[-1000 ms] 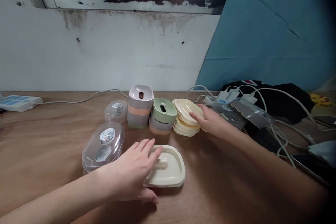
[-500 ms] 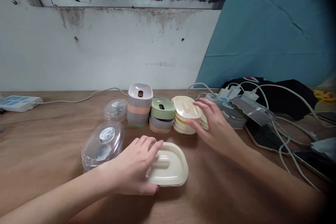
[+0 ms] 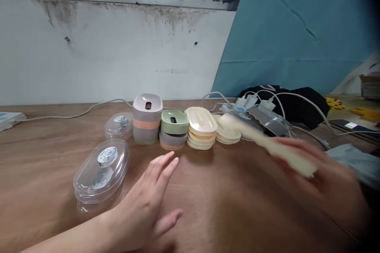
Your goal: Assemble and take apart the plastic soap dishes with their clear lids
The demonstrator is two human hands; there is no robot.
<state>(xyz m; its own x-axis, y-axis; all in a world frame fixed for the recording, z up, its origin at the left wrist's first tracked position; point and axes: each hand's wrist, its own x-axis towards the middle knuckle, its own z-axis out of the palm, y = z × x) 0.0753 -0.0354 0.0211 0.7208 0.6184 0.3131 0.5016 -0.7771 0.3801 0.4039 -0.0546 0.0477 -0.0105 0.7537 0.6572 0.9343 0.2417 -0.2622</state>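
My right hand [image 3: 323, 178] grips a cream plastic lid [image 3: 276, 148], held tilted on edge above the right side of the table; both are smeared by motion. My left hand [image 3: 151, 193] is over the front of the table, fingers spread, nothing in it. Beyond it stands a short stack of cream lids [image 3: 202, 120], with more cream lids [image 3: 228, 133] in a low pile beside it. To their left are a green slotted box [image 3: 174, 121] on grey and orange ones and a taller stack of lilac, grey and orange boxes [image 3: 147, 120].
Clear plastic lids with round labels [image 3: 102, 172] lie left of my left hand, and smaller clear lids [image 3: 118, 125] behind them. White cables, chargers [image 3: 267, 104] and a black cloth bag [image 3: 305, 104] crowd the right back. A white power strip [image 3: 10, 120] sits far left.
The cream lid my left hand held on the table is now in my right hand, raised to the right. My left hand has let go and opened. The view has turned slightly right.
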